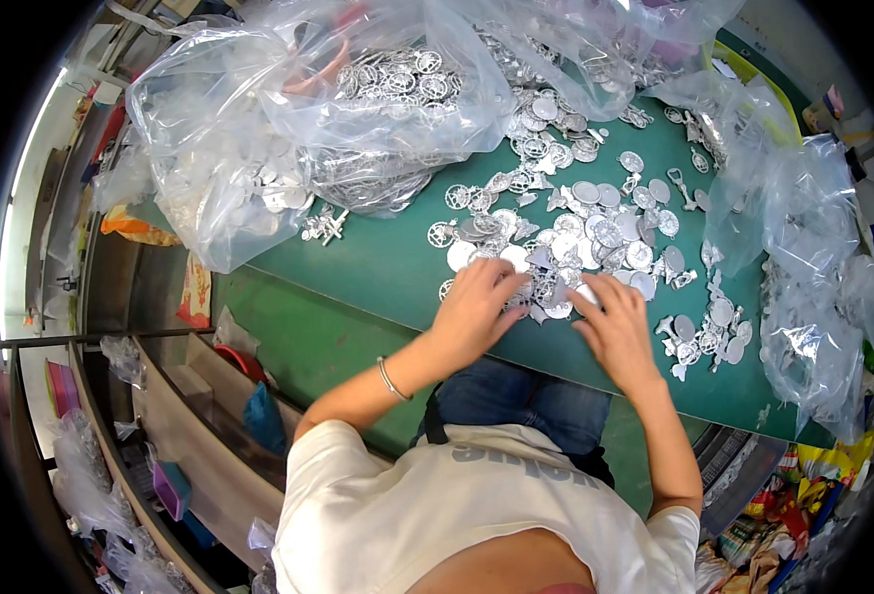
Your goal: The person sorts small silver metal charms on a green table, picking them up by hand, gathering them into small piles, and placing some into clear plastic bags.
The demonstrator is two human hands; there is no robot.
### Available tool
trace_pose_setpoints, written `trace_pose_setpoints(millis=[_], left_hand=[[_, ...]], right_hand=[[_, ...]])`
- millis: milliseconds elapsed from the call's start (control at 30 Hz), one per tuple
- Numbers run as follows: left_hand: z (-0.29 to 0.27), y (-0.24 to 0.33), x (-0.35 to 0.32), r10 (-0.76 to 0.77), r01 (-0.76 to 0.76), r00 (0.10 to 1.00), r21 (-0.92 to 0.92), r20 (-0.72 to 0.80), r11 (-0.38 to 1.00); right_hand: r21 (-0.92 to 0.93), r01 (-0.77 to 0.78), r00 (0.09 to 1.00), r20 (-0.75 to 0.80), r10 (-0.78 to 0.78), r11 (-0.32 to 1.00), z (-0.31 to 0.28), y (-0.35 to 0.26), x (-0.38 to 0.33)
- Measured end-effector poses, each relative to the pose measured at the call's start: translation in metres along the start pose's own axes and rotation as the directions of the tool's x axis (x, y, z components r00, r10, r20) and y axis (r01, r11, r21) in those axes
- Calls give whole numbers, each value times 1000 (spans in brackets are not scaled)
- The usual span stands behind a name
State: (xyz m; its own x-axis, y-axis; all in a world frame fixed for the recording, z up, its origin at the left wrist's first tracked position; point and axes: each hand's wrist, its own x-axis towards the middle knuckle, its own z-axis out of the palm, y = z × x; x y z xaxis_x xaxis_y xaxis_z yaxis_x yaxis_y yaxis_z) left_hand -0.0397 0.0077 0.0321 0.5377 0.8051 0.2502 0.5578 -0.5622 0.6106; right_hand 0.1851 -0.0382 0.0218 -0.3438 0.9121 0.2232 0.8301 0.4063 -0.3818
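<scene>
1. Head view – both hands rest at the near edge of a spread of small silver metal pieces (576,223), round discs and wheel-like shapes. The left hand (474,309) lies palm down with its fingers bent onto the pieces just beside it; whether it pinches one I cannot tell. The right hand (615,322) is also palm down, fingers (587,289) spread over the near pieces, and its grip is hidden too.
2. The pieces lie loose on a green table (378,262), thickest at the middle and far right, with a smaller cluster (704,332) near the right edge.
3. Risk, as I judge it – pieces near the edge could slide off if a hand sweeps too wide, and the interlocked shapes may snag and drag neighbours along.
4. Clear plastic bags (289,119) holding more pieces sit far left; an emptier bag (813,257) slumps at the right. A loose bag could tip and spill into the sorted spread.
5. The room is crowded: shelves (170,436) and bins at the near left, coloured clutter at the near right.
</scene>
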Motion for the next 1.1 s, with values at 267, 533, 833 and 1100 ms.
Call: trace_pose_setpoints(millis=[267,533,833,1100], left_hand=[[28,7,-24,-102,99,979,-29,-175,995],[20,9,-26,-127,97,974,-165,-187,982],[-4,-18,0,-465,325,884,-781,50,533],[3,-7,17,-400,370,916,-322,-33,872]], right_hand=[[-9,-72,969,-236,67,997,-12,-1,2],[55,-23,997,-72,27,998,13,-21,26],[964,-222,814,265,517,-145,-18,-7,36],[108,-250,956,185,227,962,13,-11,89]])
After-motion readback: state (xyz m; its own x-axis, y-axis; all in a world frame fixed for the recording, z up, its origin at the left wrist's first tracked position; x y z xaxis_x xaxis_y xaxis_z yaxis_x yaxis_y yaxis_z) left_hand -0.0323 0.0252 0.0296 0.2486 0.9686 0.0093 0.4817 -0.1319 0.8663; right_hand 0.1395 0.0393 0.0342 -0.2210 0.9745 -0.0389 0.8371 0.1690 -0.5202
